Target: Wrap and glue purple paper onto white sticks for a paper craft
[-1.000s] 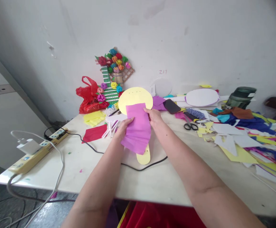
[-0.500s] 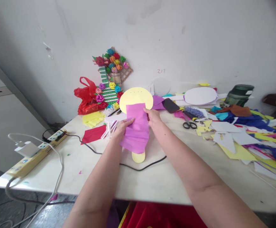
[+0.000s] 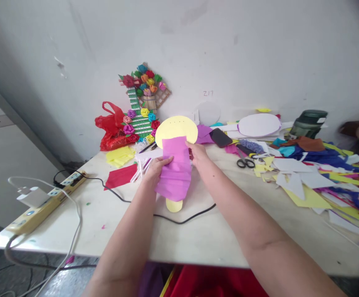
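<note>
A sheet of purple crepe paper [image 3: 174, 173] hangs over the front of a pale yellow card cutout [image 3: 177, 126] above the table. The cutout has an oval top with a row of small dots and a rounded lower end that shows beneath the purple paper; its middle is hidden. My left hand [image 3: 157, 168] grips the left edge of the crepe paper, thumb in front and fingers behind. At the upper right edge, my right hand [image 3: 196, 152] pinches the paper, its fingers partly hidden behind.
Scissors [image 3: 245, 163], a phone [image 3: 220, 137] and many paper scraps [image 3: 293, 165] lie to the right, before a green bottle [image 3: 309, 123]. At left are a power strip [image 3: 48, 202], a red plastic bag [image 3: 113, 128] and red paper [image 3: 120, 176]. A black cable [image 3: 185, 220] crosses the table.
The lower end of the yellow cutout has swung slightly to the left, with the purple paper's lower part. Both hands keep their hold; the whole view has shifted a little.
</note>
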A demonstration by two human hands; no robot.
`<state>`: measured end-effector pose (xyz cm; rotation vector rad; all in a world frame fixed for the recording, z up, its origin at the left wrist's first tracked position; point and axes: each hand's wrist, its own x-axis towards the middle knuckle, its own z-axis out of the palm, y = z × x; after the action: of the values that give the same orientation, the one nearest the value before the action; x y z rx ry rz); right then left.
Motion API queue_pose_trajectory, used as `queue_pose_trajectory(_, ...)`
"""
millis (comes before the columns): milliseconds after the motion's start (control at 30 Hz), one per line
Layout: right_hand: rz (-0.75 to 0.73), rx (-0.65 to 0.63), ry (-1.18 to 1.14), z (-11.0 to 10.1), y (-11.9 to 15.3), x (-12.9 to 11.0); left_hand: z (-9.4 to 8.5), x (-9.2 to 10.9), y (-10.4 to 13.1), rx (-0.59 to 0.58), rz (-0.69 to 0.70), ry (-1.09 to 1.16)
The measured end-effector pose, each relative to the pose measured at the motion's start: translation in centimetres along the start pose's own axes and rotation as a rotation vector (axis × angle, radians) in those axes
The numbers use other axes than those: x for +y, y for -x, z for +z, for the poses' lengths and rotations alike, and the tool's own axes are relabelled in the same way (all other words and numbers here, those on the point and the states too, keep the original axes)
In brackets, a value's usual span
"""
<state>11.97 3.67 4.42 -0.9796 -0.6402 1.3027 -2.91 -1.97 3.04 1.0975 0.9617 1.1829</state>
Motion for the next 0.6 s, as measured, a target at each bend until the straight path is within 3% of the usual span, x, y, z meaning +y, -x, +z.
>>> queue_pose_trajectory(367, -0.050, -0.026, 0.194, -3.1, -0.4, -3.6, -1.2, 0.5, 0.2, -0.051, -0.102, -0.048)
queue_pose_trajectory(467, -0.039, -0.019, 0.160, -3.8, -0.5, -4.4, -1.9, 0.2, -0.9, 0.071, 0.025, 0.153)
queue_pose_trajectory(600, -0.098, 0.139, 0.044, -4.6, -1.2, -5.0, -3.4, 0.3, -2.0, 0.292, 0.260, 0.449)
